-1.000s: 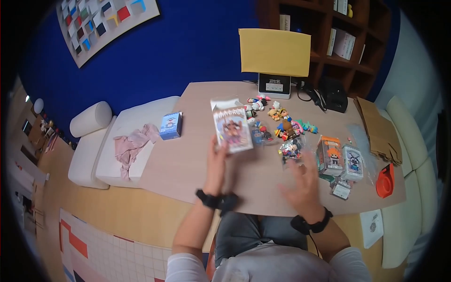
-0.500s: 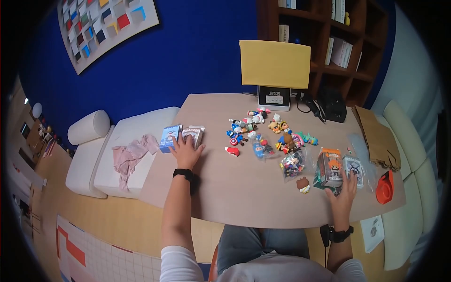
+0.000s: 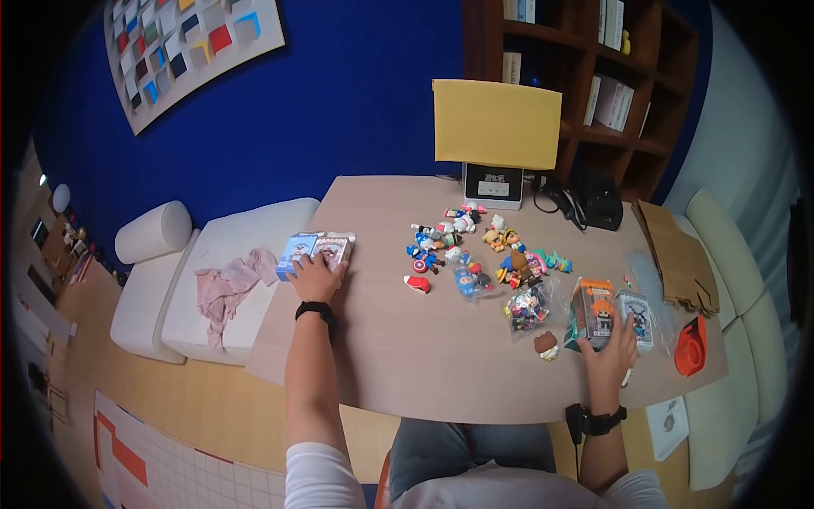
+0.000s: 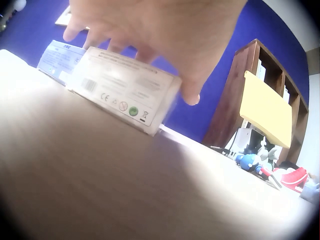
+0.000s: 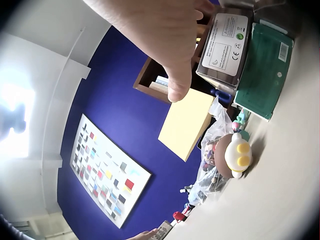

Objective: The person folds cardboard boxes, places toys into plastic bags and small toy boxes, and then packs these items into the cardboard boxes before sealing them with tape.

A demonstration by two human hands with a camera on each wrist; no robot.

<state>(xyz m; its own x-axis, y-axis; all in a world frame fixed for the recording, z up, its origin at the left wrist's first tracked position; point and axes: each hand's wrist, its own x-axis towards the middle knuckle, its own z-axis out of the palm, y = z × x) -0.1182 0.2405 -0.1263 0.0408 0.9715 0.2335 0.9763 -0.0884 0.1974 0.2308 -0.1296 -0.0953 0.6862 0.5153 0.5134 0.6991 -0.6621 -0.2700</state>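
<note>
My left hand rests with spread fingers over two boxes at the table's left. These are a blue toy box and, at its right side, a white printed toy box. In the left wrist view the fingers lie over the tops, and the thumb hangs past the white box's right end. On the right, my other hand is at an orange-topped figure box, with fingers extended toward a white picture box. Its thumb stands apart from the boxes in the right wrist view. A green box stands beside them.
Several small figurines cluster mid-table, with a bagged group and a brown-headed figurine nearer me. A red tray-like piece and folded cardboard lie at the right. A screen with yellow paper stands behind.
My left hand has carried the white box from mid-table to beside the blue one, and both have shifted slightly left since. My right hand has moved rightward to the figure boxes.
</note>
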